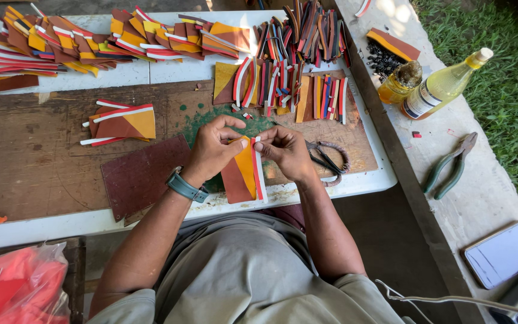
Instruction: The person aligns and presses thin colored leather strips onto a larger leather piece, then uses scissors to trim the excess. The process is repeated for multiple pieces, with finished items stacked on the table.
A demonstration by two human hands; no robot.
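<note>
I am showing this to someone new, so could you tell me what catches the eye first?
Both hands, left hand and right hand, pinch a brown-and-yellow leather piece with red and white strips at the centre. Behind them, heaps of similar multicoloured leather pieces line the far table edge; two yellow liquid bottles lie right.

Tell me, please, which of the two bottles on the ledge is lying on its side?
The larger clear bottle of yellow liquid with the pale cap lies tilted on its side; the smaller amber bottle beside it stands upright.
</note>
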